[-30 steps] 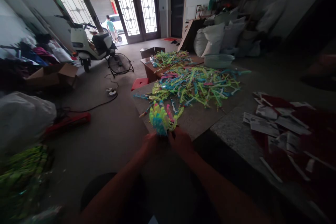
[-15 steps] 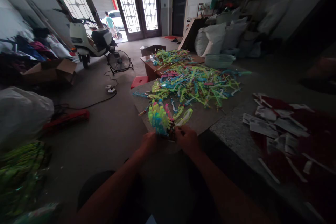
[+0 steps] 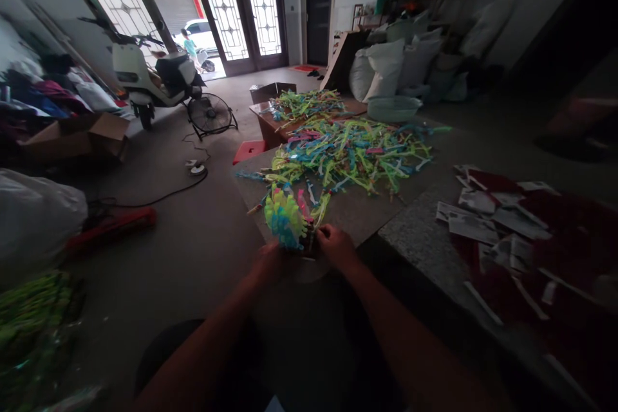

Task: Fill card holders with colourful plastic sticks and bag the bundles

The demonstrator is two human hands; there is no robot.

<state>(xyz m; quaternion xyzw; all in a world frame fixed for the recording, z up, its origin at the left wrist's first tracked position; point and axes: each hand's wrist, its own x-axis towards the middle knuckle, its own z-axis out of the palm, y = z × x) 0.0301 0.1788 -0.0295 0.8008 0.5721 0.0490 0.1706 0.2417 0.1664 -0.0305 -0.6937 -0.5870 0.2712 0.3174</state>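
My left hand (image 3: 265, 264) is closed around the bottom of a tight bunch of neon green, blue and pink plastic pieces (image 3: 284, 219), held upright at the near corner of the table (image 3: 360, 212). My right hand (image 3: 335, 246) pinches the right side of the same bunch, fingers pressed together. A big loose pile of the same coloured pieces (image 3: 347, 154) lies on the table just beyond the bunch. A few single pieces lie between pile and bunch.
Red and white cards (image 3: 502, 225) lie scattered on the stone slab at right. A second table with more pieces (image 3: 304, 106), a basin (image 3: 392, 108), a red stool (image 3: 247, 150), a floor fan (image 3: 208, 116), a scooter (image 3: 145, 80), sacks (image 3: 400, 64), a bag of green pieces (image 3: 29, 322).
The curved yellow piece that stuck out to the right of the bunch half a second ago is now drawn in against it. Both hands stay on the bunch; the view shifted slightly.
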